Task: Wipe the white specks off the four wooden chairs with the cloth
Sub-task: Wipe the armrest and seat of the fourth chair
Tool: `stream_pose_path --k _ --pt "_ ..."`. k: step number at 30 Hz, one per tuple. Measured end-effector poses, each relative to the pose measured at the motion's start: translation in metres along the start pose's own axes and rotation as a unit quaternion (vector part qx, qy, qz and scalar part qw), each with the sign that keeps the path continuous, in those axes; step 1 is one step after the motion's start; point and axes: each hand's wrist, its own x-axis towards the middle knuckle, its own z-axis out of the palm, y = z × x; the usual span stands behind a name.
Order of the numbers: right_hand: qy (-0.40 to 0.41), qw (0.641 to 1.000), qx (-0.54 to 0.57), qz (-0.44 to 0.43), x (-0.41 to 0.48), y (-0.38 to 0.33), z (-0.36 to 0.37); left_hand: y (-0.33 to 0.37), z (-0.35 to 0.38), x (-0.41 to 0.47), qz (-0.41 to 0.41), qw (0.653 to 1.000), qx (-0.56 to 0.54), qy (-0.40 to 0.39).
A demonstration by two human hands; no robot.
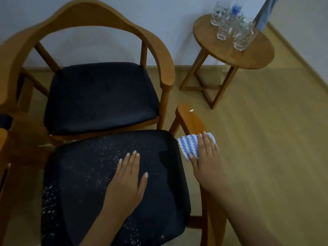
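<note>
A near wooden chair has a black seat (pixel 85 183) dusted with many white specks. My left hand (pixel 128 176) lies flat on that seat with straight fingers. My right hand (pixel 205 155) presses a blue-and-white wavy cloth (pixel 190 145) flat onto the chair's right armrest (pixel 192 121). A white speck (pixel 191 110) sits near the armrest's far tip, ahead of the cloth. A second wooden chair (pixel 99 96) with a dark, clean-looking seat faces the near one.
A round wooden side table (pixel 255 57) stands at the back right by the wall, carrying several glass mugs (pixel 230 27) and a bottle. Pale wood floor (pixel 266 139) spreads to the right. Part of another chair frame (pixel 7 121) shows at the left edge.
</note>
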Motion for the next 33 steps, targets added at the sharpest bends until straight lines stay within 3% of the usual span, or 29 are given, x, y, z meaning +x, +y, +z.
stream_pose_path --k 9,23,33 --pt "0.004 1.0 0.001 -0.01 0.05 -0.017 -0.011 0.005 0.002 0.011 0.002 1.0 -0.011 -0.016" --pt "0.004 0.999 -0.017 -0.027 0.138 -0.045 -0.01 0.001 0.002 0.037 -0.059 0.997 -0.051 -0.02" --pt "-0.016 0.999 -0.003 -0.037 0.147 -0.045 -0.013 -0.003 -0.004 0.027 -0.069 0.997 -0.038 -0.021"
